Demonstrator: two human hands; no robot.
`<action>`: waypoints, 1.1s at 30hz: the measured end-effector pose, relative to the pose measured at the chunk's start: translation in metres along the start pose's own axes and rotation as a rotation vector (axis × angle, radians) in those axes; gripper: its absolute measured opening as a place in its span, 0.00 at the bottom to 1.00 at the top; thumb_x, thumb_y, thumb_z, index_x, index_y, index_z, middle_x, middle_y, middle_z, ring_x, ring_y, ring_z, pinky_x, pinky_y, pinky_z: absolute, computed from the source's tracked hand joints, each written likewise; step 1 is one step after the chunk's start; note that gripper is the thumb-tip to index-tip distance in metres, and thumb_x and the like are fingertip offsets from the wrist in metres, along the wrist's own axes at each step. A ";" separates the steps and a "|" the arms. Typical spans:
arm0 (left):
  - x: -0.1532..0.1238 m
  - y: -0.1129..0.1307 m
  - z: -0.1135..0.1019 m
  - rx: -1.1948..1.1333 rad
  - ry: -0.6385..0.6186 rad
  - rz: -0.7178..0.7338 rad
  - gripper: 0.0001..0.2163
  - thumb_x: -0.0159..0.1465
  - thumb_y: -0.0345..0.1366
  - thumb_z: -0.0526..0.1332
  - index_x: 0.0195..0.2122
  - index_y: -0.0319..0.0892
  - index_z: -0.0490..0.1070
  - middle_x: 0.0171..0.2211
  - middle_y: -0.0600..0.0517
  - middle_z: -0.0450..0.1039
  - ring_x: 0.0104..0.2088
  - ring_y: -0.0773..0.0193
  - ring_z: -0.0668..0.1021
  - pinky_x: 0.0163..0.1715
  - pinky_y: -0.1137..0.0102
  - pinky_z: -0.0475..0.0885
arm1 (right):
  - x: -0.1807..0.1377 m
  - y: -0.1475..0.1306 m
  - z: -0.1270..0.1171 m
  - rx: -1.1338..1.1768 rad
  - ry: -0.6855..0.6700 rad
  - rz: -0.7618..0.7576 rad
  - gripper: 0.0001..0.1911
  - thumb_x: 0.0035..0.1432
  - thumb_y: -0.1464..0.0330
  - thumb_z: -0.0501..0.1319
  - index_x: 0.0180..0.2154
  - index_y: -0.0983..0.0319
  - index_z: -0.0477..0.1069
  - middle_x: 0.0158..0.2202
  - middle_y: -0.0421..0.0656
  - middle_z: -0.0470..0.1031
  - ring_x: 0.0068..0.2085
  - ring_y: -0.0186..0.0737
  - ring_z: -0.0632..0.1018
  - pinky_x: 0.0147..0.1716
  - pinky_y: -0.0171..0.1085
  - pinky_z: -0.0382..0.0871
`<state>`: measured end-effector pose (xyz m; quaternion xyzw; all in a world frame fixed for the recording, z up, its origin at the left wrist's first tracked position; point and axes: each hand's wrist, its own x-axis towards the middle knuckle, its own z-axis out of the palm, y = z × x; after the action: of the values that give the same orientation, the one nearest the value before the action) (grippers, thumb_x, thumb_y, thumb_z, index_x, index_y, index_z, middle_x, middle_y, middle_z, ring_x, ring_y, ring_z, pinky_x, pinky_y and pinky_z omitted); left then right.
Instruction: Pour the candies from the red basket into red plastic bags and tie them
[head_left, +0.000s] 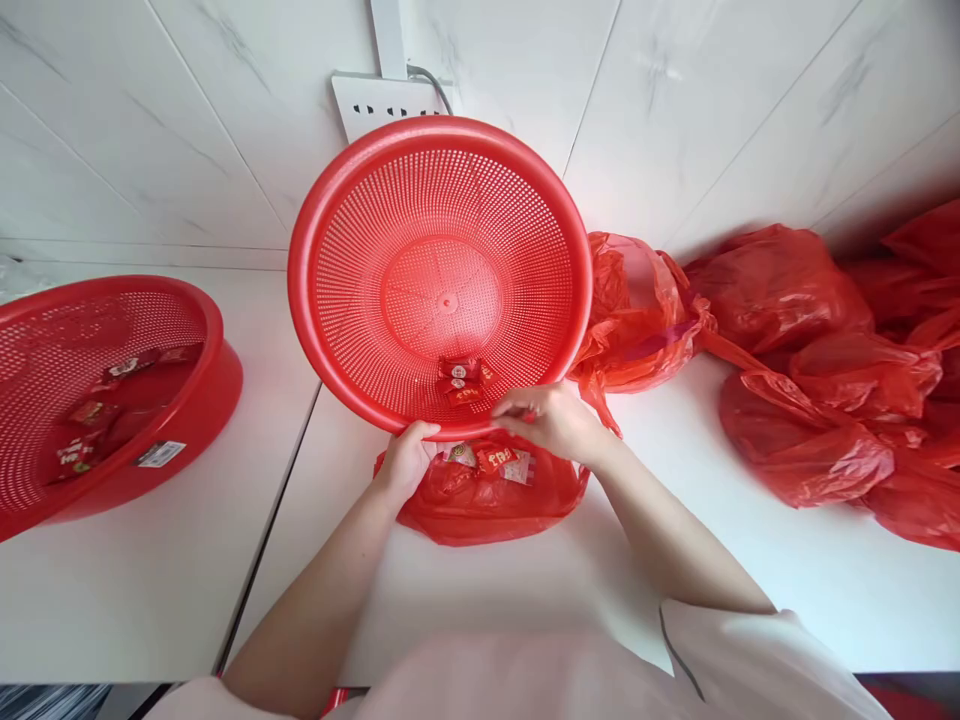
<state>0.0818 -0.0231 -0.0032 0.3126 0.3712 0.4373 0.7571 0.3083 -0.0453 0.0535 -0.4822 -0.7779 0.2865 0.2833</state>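
Observation:
A red plastic colander [352, 190] is tilted so that its open side faces me. Several small red wrapped candies [463, 380] lie together low inside it. My left hand [407, 465] is closed on the colander's lower rim, with the thumb over the edge. At the rim's lower right, my right hand [551, 420] has its fingers pinched together; a bit of red shows between them, but I cannot tell what it is. Beneath the rim, an open red plastic bag [487, 520] holds several wrapped pieces, some red and some pale.
On the left stands another red colander [225, 370] with several wrapped candies inside. Filled red plastic bags [795, 290] crowd the right side of the white table [652, 640]. Behind, a power strip [375, 105] is fixed to the tiled wall [510, 60]. A dark seam runs across the tabletop.

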 end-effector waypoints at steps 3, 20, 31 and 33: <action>0.002 0.003 -0.001 -0.010 0.002 0.023 0.10 0.53 0.32 0.61 0.34 0.36 0.78 0.36 0.44 0.81 0.42 0.50 0.81 0.41 0.60 0.76 | -0.005 -0.005 0.000 -0.137 -0.287 -0.070 0.08 0.57 0.71 0.64 0.40 0.56 0.78 0.38 0.41 0.81 0.36 0.40 0.80 0.33 0.35 0.70; 0.003 0.006 -0.003 -0.045 0.052 0.016 0.11 0.52 0.31 0.62 0.36 0.35 0.78 0.38 0.43 0.82 0.47 0.47 0.80 0.47 0.56 0.76 | -0.004 -0.009 -0.005 0.050 -0.048 0.113 0.09 0.59 0.75 0.58 0.38 0.60 0.76 0.34 0.41 0.80 0.33 0.37 0.79 0.36 0.36 0.73; 0.001 0.005 0.004 -0.042 0.028 0.011 0.12 0.50 0.31 0.62 0.36 0.37 0.79 0.39 0.46 0.82 0.48 0.48 0.79 0.47 0.57 0.75 | -0.003 -0.015 0.046 -0.076 -0.352 -0.285 0.18 0.57 0.82 0.56 0.42 0.61 0.79 0.41 0.47 0.81 0.49 0.47 0.78 0.51 0.48 0.70; 0.001 0.005 0.002 -0.038 0.049 0.019 0.10 0.50 0.31 0.63 0.34 0.38 0.79 0.37 0.47 0.82 0.46 0.50 0.80 0.45 0.59 0.75 | -0.002 -0.019 0.044 0.053 -0.249 -0.183 0.14 0.62 0.77 0.57 0.43 0.60 0.78 0.43 0.47 0.81 0.46 0.45 0.80 0.49 0.46 0.73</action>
<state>0.0822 -0.0201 0.0014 0.2910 0.3785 0.4587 0.7494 0.2663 -0.0615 0.0376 -0.3626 -0.8397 0.3376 0.2224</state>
